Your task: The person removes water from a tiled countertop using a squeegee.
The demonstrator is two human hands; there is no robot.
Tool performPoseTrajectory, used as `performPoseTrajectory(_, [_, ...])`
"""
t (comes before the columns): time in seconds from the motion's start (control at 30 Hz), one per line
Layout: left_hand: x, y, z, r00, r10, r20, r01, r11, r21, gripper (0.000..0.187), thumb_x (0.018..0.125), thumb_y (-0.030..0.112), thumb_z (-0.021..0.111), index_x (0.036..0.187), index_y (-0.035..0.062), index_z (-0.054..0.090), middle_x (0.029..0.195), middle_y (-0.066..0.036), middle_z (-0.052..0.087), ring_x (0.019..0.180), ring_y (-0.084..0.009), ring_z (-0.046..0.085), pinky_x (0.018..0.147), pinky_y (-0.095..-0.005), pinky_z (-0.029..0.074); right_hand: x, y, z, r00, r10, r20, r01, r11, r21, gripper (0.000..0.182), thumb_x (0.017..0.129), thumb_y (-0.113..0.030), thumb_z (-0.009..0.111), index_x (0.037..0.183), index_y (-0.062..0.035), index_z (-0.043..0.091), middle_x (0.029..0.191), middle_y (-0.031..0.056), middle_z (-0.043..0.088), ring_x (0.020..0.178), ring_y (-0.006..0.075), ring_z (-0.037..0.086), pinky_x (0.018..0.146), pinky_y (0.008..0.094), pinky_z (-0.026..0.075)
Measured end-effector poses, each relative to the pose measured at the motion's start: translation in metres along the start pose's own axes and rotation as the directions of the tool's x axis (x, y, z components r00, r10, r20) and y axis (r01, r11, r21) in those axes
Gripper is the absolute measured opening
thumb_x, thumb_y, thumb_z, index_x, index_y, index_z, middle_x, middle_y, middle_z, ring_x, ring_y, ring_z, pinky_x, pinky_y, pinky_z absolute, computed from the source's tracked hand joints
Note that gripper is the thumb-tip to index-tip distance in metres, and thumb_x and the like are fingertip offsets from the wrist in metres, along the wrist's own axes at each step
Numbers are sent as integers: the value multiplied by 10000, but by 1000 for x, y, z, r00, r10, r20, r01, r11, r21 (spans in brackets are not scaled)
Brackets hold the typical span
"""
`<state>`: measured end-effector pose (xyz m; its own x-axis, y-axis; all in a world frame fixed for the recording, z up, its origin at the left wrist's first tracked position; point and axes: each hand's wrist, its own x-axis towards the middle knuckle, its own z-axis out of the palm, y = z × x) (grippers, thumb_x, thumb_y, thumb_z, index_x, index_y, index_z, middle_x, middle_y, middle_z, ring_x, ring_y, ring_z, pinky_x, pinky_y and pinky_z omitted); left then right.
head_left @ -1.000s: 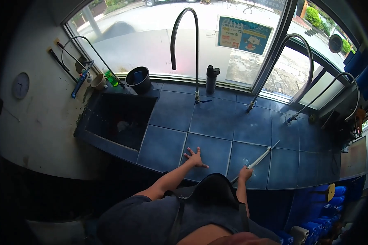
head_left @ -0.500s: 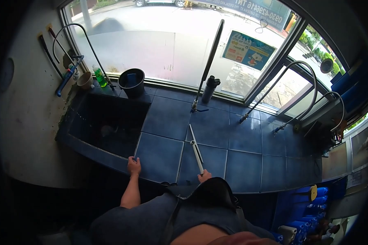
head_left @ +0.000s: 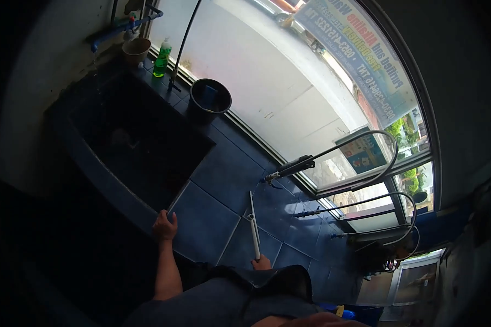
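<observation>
White tool (head_left: 255, 237) is slanting at lower centre | right hand (head_left: 262, 264) is gripping its near end, fingers wrapped | left hand (head_left: 164, 226) is resting half-curled by sink rim (head_left: 114, 182), hold unclear | I'm favouring firm, loose-wristed control

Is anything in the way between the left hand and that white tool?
Nothing visible: only tiles lie between the left hand, at the edge of the sink, and the white tool, held in the right hand.
</observation>
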<state>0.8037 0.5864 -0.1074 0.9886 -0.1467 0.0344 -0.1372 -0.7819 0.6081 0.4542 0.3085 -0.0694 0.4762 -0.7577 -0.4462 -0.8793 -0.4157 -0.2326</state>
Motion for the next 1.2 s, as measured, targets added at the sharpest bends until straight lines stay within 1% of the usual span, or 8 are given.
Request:
performPoseTrajectory(0.1, [2,1,-7,999,-33,15,33,999,-41,321,922,390,544,1017,85,511,878,-135,640,783,-339,659,619,-447,532,2,-41,-16,997,-68,-31,68,998,1,361,803,-375,682,885,-44,564,819,203,668,833,432,643,719,513,507])
performPoseTrajectory(0.17, [1,-3,-2,999,-51,2,51,997,-58,318,920,388,544,1013,85,512,876,-135,642,782,-338,660,620,-444,534,3,-69,-23,962,-146,-231,157,987,32,319,825,-334,668,860,-37,556,757,224,644,773,450,630,655,532,488])
performPoseTrajectory(0.3, [3,-1,-8,999,-38,-28,36,997,-73,311,911,377,553,1006,84,516,876,-138,647,783,-343,661,628,-440,540,13,-101,-37,931,-255,-262,266,964,6,290,848,-297,651,834,-29,541,725,246,622,729,466,613,613,545,466])
performPoseTrajectory(0.53, [2,-3,-6,997,50,-58,-55,994,-99,325,884,368,579,980,63,519,838,-155,638,785,-363,655,642,-458,540,12,-100,-20,929,-58,-365,85,995,59,311,878,-320,609,851,-20,533,743,243,631,739,474,610,609,556,449])
performPoseTrajectory(0.8, [5,-2,-8,1000,23,-14,-24,996,-83,349,874,393,590,964,61,528,811,-151,634,754,-334,662,606,-440,546,51,-86,54,955,8,-296,28,992,119,307,864,-274,634,846,14,528,777,257,618,789,481,606,670,571,438])
performPoseTrajectory(1.0, [6,-7,-5,995,45,-85,-52,995,-85,373,877,424,578,964,63,541,756,-147,629,697,-321,665,564,-417,548,66,-184,55,972,-37,-232,74,985,155,331,887,-259,608,807,44,504,759,266,610,764,473,604,654,532,445])
performPoseTrajectory(1.07, [6,-5,-4,998,30,-64,-36,995,-93,378,874,435,580,955,67,547,754,-151,633,695,-326,667,558,-418,546,76,-207,52,955,-258,-143,278,950,141,321,903,-251,601,791,36,514,664,217,584,661,396,618,598,475,453])
performPoseTrajectory(1.2, [5,-4,-7,998,24,-50,-28,996,-80,388,872,450,576,959,73,553,774,-156,644,715,-334,671,568,-427,545,55,-272,39,911,-412,10,400,891,212,340,903,-275,618,798,31,515,650,192,582,628,356,611,582,444,451])
